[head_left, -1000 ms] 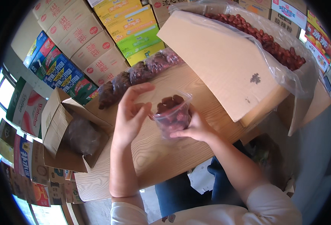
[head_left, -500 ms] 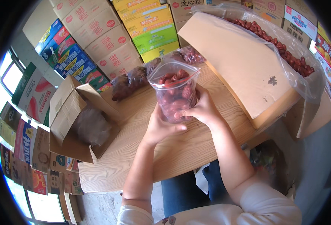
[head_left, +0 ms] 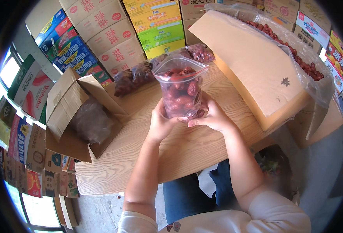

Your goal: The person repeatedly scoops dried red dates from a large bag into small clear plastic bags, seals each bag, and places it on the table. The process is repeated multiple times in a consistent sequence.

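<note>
A clear zip bag of red dates (head_left: 180, 93) stands upright between my hands over the wooden table, its mouth gaping at the top. My left hand (head_left: 162, 123) is wrapped round the bag's lower left side, thumb across the front. On the lower right side, my right hand (head_left: 216, 115) grips it, its thumb near the bottom edge. The fingers behind the bag are hidden.
Filled bags of dates (head_left: 140, 73) line the table's far edge. At left, an open carton (head_left: 64, 110) holds clear plastic bags (head_left: 91, 122). A large lined box (head_left: 253, 73) of loose dates (head_left: 296, 56) occupies the right. Stacked cartons (head_left: 111, 33) stand behind the wooden table (head_left: 195, 151).
My left hand has slid its grip up along the bag's side, and my right thumb has shifted down toward the bottom. The bag stands straighter. The view has shifted slightly.
</note>
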`<control>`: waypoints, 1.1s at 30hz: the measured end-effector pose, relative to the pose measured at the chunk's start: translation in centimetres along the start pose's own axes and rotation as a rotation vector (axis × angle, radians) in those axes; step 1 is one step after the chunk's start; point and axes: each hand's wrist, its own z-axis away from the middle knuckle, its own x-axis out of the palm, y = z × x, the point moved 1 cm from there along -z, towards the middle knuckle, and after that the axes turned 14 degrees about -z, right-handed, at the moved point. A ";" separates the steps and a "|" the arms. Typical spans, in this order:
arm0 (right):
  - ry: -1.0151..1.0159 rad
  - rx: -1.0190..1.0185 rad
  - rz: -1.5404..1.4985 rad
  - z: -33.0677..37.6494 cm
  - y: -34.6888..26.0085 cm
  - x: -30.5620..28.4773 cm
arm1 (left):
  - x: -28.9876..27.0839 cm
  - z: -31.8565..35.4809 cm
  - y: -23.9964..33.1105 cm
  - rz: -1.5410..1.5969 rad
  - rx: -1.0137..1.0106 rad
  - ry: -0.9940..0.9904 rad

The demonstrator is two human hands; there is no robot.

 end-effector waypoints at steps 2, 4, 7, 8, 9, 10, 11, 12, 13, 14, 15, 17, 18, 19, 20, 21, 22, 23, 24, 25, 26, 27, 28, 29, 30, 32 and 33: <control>-0.006 0.056 -0.033 0.0 0.9 -0.7 | 0.3 0.0 0.3 0.053 -0.004 -0.002; 0.014 0.055 -0.089 0.1 1.8 -1.2 | 0.4 0.1 0.1 0.033 -0.032 -0.019; 0.073 0.011 0.032 0.2 1.8 -1.1 | 0.3 -0.1 0.3 0.001 0.044 -0.044; 0.070 0.020 0.058 0.3 2.1 -1.1 | 0.2 -0.1 0.4 -0.011 0.085 -0.052; 0.066 0.030 0.083 0.4 2.4 -1.3 | 0.2 0.1 0.5 0.012 0.057 -0.053; 0.062 0.039 0.108 0.3 2.6 -1.5 | 0.2 0.3 0.6 0.034 0.028 -0.055; 0.049 0.017 0.173 0.4 2.6 -1.6 | 0.2 0.4 0.5 0.060 -0.001 -0.056; 0.035 -0.004 0.238 0.4 2.5 -1.7 | 0.2 0.3 0.4 0.008 0.010 -0.052; 0.021 -0.026 0.302 0.3 2.4 -1.7 | 0.0 0.3 0.3 -0.045 0.021 -0.047; 0.026 0.017 0.318 0.4 1.9 -1.4 | 0.0 0.3 0.2 -0.094 0.029 -0.041; 0.032 0.060 0.333 0.5 1.2 -1.0 | 0.3 0.6 0.5 -0.047 0.016 0.004; 0.040 0.066 0.324 0.6 0.8 -0.6 | 0.3 0.5 0.7 0.011 0.026 0.038; 0.043 0.029 0.302 0.6 0.8 -0.3 | 0.3 0.4 0.8 0.039 0.031 0.054; 0.046 -0.008 0.279 0.6 0.9 -0.1 | 0.0 0.2 -0.6 -0.007 0.076 0.123; 0.033 -0.025 0.195 0.5 1.2 -0.2 | 0.1 0.2 -0.3 0.002 0.060 0.120; 0.021 -0.043 0.111 0.4 1.7 -0.3 | 0.2 0.1 0.3 0.010 0.043 0.117; 0.009 -0.061 0.028 0.4 2.0 -0.6 | 0.3 0.1 0.7 0.019 0.027 0.114; 0.007 0.006 0.034 0.4 2.1 -0.7 | 0.3 0.1 0.8 0.021 0.027 0.114; 0.005 0.072 0.040 0.5 2.1 -1.0 | 0.3 0.1 1.0 0.023 0.028 0.114; 0.004 0.139 0.046 0.6 2.1 -1.3 | 0.3 0.2 1.0 0.025 0.029 0.114; 0.000 0.142 0.119 0.6 2.0 -1.5 | 0.3 0.2 0.9 0.002 0.019 0.122; -0.004 0.145 0.193 0.6 1.9 -1.7 | 0.3 0.2 0.8 -0.021 0.009 0.129; -0.008 0.147 0.266 0.7 1.9 -1.9 | 0.3 0.1 0.7 -0.044 -0.001 0.136; -0.004 0.124 0.325 0.7 1.7 -1.7 | 0.2 0.2 0.4 -0.027 0.004 0.142; -0.001 0.101 0.384 0.8 1.4 -1.5 | 0.1 0.4 -0.1 -0.010 0.010 0.148; 0.016 0.075 0.439 0.9 1.3 -1.5 | 0.1 0.4 -0.2 0.010 0.027 0.130; 0.029 0.072 0.434 0.9 1.6 -1.7 | 0.3 0.4 -0.1 0.012 0.038 0.107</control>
